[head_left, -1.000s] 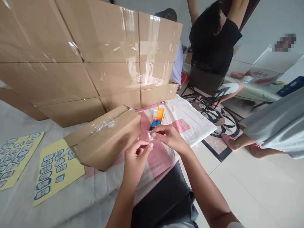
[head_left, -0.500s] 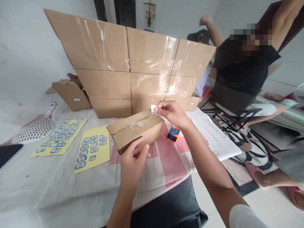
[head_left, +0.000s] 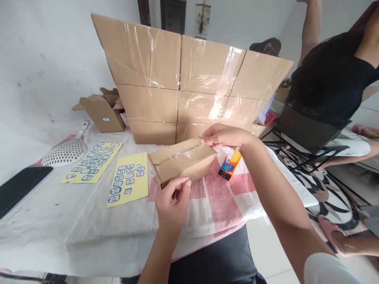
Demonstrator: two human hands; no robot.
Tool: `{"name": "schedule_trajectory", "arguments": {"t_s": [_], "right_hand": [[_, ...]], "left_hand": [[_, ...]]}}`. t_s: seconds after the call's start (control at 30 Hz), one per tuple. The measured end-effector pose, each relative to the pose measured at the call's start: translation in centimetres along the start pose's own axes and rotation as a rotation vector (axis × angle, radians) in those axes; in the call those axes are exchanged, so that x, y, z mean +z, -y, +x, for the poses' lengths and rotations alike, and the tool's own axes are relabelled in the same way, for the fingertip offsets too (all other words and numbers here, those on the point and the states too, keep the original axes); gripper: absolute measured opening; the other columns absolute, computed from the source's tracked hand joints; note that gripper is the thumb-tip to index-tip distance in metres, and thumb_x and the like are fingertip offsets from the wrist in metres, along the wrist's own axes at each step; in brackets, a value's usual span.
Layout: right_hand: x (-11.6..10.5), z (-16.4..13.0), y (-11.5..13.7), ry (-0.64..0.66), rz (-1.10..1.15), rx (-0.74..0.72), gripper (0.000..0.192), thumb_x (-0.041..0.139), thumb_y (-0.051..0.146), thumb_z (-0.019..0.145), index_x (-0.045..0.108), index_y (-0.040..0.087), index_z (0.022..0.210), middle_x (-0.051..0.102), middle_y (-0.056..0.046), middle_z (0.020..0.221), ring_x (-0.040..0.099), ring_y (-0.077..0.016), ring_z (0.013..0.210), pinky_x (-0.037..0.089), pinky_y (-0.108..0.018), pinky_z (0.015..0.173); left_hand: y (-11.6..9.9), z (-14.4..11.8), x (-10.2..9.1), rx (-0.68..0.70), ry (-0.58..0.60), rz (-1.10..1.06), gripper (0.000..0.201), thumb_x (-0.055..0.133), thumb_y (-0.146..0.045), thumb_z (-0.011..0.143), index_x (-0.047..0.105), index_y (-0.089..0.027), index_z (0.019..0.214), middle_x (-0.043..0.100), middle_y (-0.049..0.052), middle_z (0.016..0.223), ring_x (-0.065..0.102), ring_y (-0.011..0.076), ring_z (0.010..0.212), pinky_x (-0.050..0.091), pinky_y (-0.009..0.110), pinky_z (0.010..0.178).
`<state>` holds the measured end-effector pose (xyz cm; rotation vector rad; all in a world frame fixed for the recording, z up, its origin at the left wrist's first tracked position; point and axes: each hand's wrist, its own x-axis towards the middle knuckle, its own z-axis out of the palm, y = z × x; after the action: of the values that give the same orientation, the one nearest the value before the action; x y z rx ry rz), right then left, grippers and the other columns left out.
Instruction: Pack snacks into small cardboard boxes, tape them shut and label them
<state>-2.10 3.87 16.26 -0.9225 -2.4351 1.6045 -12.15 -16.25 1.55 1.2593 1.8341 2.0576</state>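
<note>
Forward: blocked by the upright cardboard stack point(head_left: 151, 106) across the rear of the tabletop point(head_left: 74, 217). Centre: taken up by the small carton point(head_left: 191, 167), left hand point(head_left: 174, 199) at its near side, right hand point(head_left: 225, 135) at its right-hand end. Orange-and-blue item point(head_left: 229, 164) close in beside the right forearm point(head_left: 275, 185), narrowing passage there. Open: near tabletop between the forearms, and a wide stretch front left. Yellow sheets point(head_left: 139, 191) beyond it lie flat; a hand could pass over them.

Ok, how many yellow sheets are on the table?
2: the right sheet, left of the taped carton, and the left sheet, beside the white perforated scoop. The stacked boxes could hide more.
</note>
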Motion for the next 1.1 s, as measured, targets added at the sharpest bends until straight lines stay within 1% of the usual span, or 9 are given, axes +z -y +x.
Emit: {"name": "schedule_trajectory", "arguments": {"t_s": [0.07, 0.17, 0.3, 0.43, 0.6, 0.77, 0.9, 1.0, 1.1], "right_hand": [[0.3, -1.7, 0.6, 0.007, 0.011, -0.048, 0.033, 0.085, 0.039, 0.074, 0.063, 0.020, 0.058, 0.040, 0.004, 0.050, 0.028, -0.0071, 0.046, 0.016, -0.025, 0.043], [1.0, -3.7, 0.9, 0.045, 0.037, -0.066, 0.030, 0.081, 0.043, 0.079, 0.068, 0.019, 0.065, 0.041, 0.003, 0.053, 0.030, -0.0081, 0.048, 0.018, -0.025, 0.044], [1.6, -3.2, -0.2, -0.106, -0.032, -0.068, 0.021, 0.076, 0.039, 0.080, 0.074, 0.018, 0.075, 0.047, 0.003, 0.055, 0.035, -0.0094, 0.050, 0.023, -0.026, 0.047], [1.4, 0.2, -2.0, -0.334, -0.157, -0.153, 0.017, 0.070, 0.031, 0.076, 0.070, 0.016, 0.068, 0.049, 0.003, 0.056, 0.036, -0.0094, 0.053, 0.024, -0.027, 0.051], [1.1, 5.0, -3.6, -0.286, -0.238, -0.221, 0.014, 0.063, 0.026, 0.074, 0.067, 0.016, 0.067, 0.055, 0.002, 0.059, 0.044, -0.0110, 0.059, 0.033, -0.027, 0.058], [1.3, 7.3, -3.9, -0.186, -0.288, -0.226, 0.014, 0.062, 0.025, 0.072, 0.066, 0.015, 0.063, 0.059, 0.000, 0.061, 0.050, -0.0134, 0.062, 0.038, -0.028, 0.065], [1.2, 6.9, -3.9, -0.158, -0.273, -0.239, 0.017, 0.063, 0.030, 0.073, 0.066, 0.015, 0.064, 0.059, 0.001, 0.062, 0.050, -0.0133, 0.062, 0.037, -0.028, 0.063], [1.0, 6.3, -4.2, -0.144, -0.247, -0.238, 0.021, 0.063, 0.035, 0.076, 0.066, 0.015, 0.068, 0.057, 0.001, 0.064, 0.047, -0.0123, 0.062, 0.035, -0.028, 0.062], [0.9, 5.9, -4.8, -0.109, -0.215, -0.245, 0.021, 0.062, 0.036, 0.079, 0.066, 0.016, 0.073, 0.056, 0.002, 0.067, 0.046, -0.0120, 0.063, 0.034, -0.028, 0.062]], "left_hand": [[-0.8, 0.4, 0.6, 0.083, -0.022, 0.021, 0.012, 0.068, -0.027, 0.090, 0.074, -0.020, 0.098, 0.072, 0.003, 0.083, 0.054, 0.0103, 0.060, 0.045, 0.024, 0.056], [-2.3, 1.2, 2.1, -0.004, 0.123, -0.033, 0.046, 0.072, -0.031, 0.087, 0.063, -0.022, 0.131, 0.074, 0.009, 0.114, 0.059, 0.0106, 0.064, 0.049, 0.025, 0.058], [-3.3, 2.1, 4.6, -0.273, 0.309, -0.254, 0.025, 0.065, -0.041, 0.092, 0.072, -0.021, 0.106, 0.078, 0.006, 0.092, 0.054, 0.0092, 0.052, 0.046, 0.024, 0.053], [-3.0, 2.2, 6.9, -0.574, 0.304, -0.596, 0.034, 0.062, -0.048, 0.092, 0.071, -0.016, 0.100, 0.078, 0.009, 0.087, 0.044, 0.0060, 0.039, 0.036, 0.023, 0.042], [-2.8, 1.1, 8.4, -0.672, 0.267, -0.724, 0.032, 0.061, -0.044, 0.093, 0.072, -0.015, 0.101, 0.079, 0.012, 0.093, 0.045, 0.0049, 0.041, 0.038, 0.023, 0.045], [-2.5, -0.9, 7.4, -0.482, 0.217, -0.466, 0.032, 0.056, -0.044, 0.097, 0.073, -0.018, 0.100, 0.079, 0.008, 0.085, 0.051, 0.0103, 0.046, 0.043, 0.027, 0.049], [-2.1, -0.3, 5.6, -0.080, 0.030, -0.112, 0.026, 0.052, -0.033, 0.100, 0.073, -0.019, 0.101, 0.076, 0.006, 0.078, 0.066, 0.0173, 0.068, 0.051, 0.030, 0.067], [-2.4, 1.7, 4.4, 0.158, -0.036, 0.285, 0.023, 0.055, -0.028, 0.098, 0.073, -0.019, 0.110, 0.078, 0.011, 0.106, 0.069, 0.0265, 0.096, 0.050, 0.040, 0.087], [-2.8, 3.6, 3.9, 0.195, 0.062, 0.640, 0.044, 0.063, -0.030, 0.094, 0.062, -0.019, 0.137, 0.060, 0.015, 0.148, 0.057, 0.0384, 0.128, 0.044, 0.053, 0.098]]}}
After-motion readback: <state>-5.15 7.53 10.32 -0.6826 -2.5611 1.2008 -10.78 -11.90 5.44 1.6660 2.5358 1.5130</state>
